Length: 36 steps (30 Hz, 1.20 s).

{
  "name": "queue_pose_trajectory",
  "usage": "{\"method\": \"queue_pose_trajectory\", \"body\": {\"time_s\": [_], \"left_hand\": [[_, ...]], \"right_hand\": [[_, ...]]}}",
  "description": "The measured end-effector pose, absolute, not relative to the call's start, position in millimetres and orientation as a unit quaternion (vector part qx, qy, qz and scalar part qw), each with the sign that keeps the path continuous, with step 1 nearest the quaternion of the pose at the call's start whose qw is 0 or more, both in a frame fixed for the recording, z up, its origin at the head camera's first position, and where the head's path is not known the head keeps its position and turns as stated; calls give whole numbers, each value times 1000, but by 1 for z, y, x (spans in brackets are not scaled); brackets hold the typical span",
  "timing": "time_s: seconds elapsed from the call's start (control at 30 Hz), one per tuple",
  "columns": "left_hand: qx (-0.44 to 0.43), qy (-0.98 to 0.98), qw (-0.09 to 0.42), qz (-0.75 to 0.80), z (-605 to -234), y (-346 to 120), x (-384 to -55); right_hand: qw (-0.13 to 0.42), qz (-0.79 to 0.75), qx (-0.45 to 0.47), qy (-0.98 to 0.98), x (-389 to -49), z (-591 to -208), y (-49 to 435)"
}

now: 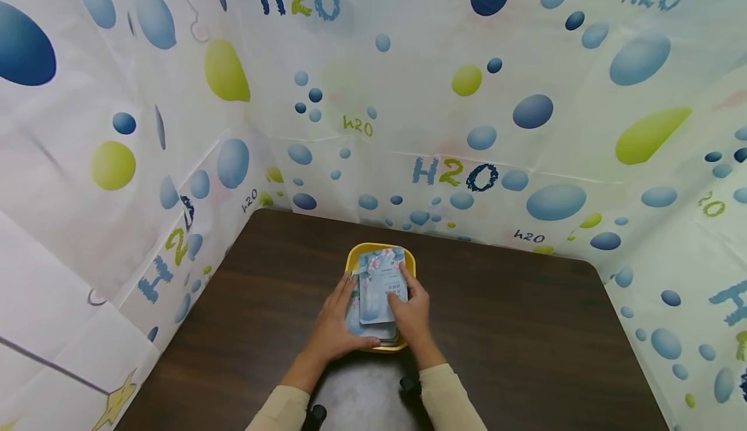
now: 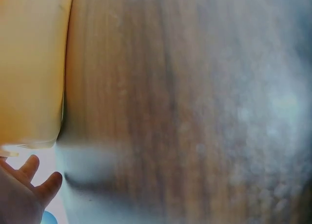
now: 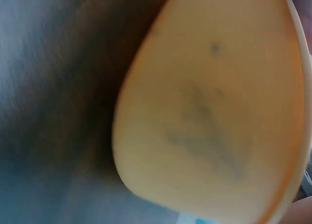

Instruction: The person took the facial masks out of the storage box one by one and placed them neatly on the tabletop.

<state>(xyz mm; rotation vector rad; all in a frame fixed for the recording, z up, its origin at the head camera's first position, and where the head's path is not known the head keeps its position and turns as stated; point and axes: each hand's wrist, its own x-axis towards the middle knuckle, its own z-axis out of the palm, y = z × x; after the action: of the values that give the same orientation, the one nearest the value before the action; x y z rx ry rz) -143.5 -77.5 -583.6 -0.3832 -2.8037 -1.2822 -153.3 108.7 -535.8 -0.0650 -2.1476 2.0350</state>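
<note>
A small yellow basket (image 1: 353, 259) holds a stack of flat pale blue packets (image 1: 353, 321) with printed flowers. On top, a pale blue floral packet (image 1: 376, 282) is held at its right edge by my right hand (image 1: 413, 314), the thumb lying over its face. My left hand (image 1: 334, 327) spreads along the basket's left side, its thumb reaching across the front end of the stack. In the left wrist view, fingers of the left hand (image 2: 24, 194) show extended beside the basket wall (image 2: 29, 68). The right wrist view is mostly filled by the basket's outer wall (image 3: 204, 97).
The basket stands on a dark brown wooden table (image 1: 496, 327). A white sheet (image 1: 408, 87) printed with blue and green drops hangs behind and at both sides. Bright glare lies on the table's front part (image 1: 362, 398), between the forearms.
</note>
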Motion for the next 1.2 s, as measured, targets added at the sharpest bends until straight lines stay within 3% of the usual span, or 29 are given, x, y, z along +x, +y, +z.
{"method": "queue_pose_trajectory", "body": {"time_s": [1.2], "left_hand": [[-112, -904, -10, -414, -577, -78, -143]], "right_hand": [[142, 723, -42, -674, -181, -496, 162]]}}
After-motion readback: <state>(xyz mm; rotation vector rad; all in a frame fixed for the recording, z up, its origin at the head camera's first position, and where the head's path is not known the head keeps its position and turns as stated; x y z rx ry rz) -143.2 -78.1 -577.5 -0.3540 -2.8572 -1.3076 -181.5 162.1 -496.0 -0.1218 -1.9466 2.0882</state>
